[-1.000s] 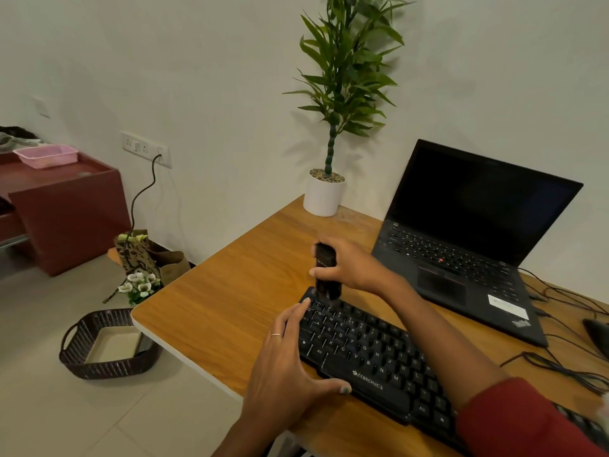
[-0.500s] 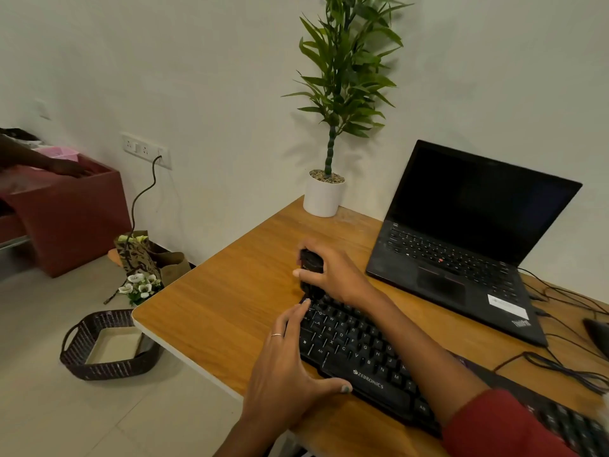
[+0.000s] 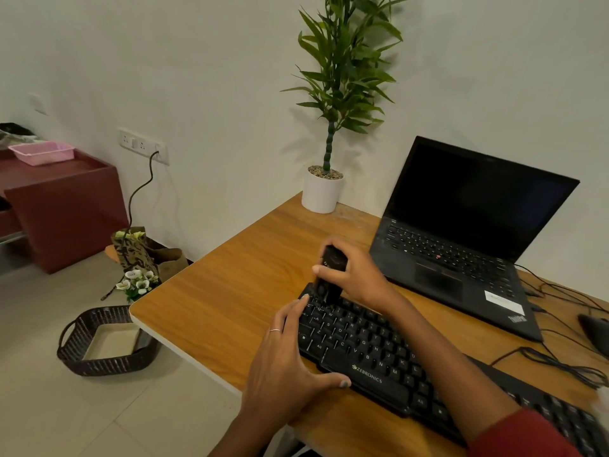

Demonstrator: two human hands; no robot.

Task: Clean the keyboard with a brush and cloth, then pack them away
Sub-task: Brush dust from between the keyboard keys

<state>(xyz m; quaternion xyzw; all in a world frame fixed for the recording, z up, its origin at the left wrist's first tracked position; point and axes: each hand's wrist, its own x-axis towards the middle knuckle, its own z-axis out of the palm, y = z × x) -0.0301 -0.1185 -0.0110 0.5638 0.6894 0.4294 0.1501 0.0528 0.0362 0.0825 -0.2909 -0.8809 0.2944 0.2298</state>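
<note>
A black Zebronics keyboard (image 3: 379, 361) lies across the near part of the wooden desk (image 3: 230, 291). My right hand (image 3: 356, 275) grips a black brush (image 3: 331, 275) upright, with its bristles down on the keys at the keyboard's far left corner. My left hand (image 3: 286, 364) rests flat on the keyboard's left end, fingers straight over the edge keys and thumb along the front edge. No cloth shows in this view.
An open black laptop (image 3: 461, 245) stands behind the keyboard, with cables (image 3: 560, 361) and a mouse (image 3: 596, 334) at the right. A potted plant (image 3: 324, 189) sits at the desk's back. On the floor are a dark basket (image 3: 102, 344) and a flower bag (image 3: 138, 258).
The brush dipped toward the keyboard's corner and has come back up a little, staying over the same corner. Another person's arm showed at the far left cabinet and is gone. My left hand has stayed put.
</note>
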